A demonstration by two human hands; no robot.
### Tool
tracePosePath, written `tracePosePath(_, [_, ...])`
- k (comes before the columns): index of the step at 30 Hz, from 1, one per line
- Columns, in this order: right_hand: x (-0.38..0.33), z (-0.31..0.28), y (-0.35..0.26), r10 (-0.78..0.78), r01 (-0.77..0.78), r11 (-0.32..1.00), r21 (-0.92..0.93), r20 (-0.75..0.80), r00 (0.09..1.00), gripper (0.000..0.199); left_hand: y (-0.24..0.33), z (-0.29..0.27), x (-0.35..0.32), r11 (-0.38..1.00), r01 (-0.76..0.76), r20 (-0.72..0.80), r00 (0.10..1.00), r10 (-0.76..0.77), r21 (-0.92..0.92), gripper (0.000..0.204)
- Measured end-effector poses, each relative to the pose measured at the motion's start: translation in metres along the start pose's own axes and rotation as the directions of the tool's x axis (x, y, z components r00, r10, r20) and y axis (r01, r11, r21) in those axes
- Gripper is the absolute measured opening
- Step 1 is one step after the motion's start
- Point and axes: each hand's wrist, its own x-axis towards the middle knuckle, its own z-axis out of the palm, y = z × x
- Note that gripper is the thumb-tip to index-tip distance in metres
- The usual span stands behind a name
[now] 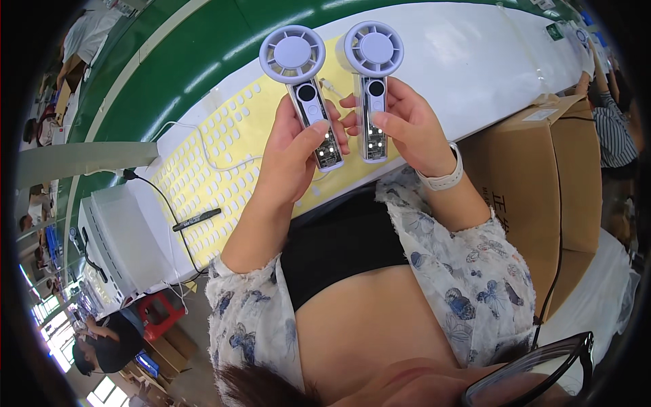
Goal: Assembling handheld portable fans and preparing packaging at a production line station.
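Note:
Two lavender handheld fans with round slotted heads and clear handles are held upright side by side. My left hand grips the left handheld fan, its thumb lying on the lower handle. Around the right handheld fan my right hand is closed, thumb across the handle's front. Small lights glow near the bottom of both handles. The fingers behind the handles are partly hidden. Beneath them lies a yellow sheet covered with rows of white oval stickers.
A black marker and a white cable lie on the sheet. To the right stands a large cardboard box; at the left is a white bin. A grey post rises by the white table. Other people work farther off.

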Motion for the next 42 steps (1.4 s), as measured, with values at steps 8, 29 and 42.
tracePosePath(8, [-0.001,-0.004,-0.002,-0.009,0.009,1.000,-0.017,-0.003,1.000,0.059,-0.005,0.000,0.002,1.000,-0.015,0.023,1.000,0.014,0.024,0.038])
tracePosePath(29, [-0.003,-0.003,-0.001,-0.075,0.064,0.992,0.110,0.104,0.992,0.060,-0.008,-0.003,-0.012,0.885,-0.237,0.039,0.969,0.242,0.401,0.064])
tracePosePath(42, [-0.012,-0.006,0.003,-0.016,0.029,0.982,0.186,-0.068,0.998,0.057,-0.003,0.009,-0.009,0.986,-0.054,0.087,0.995,0.040,0.158,0.049])
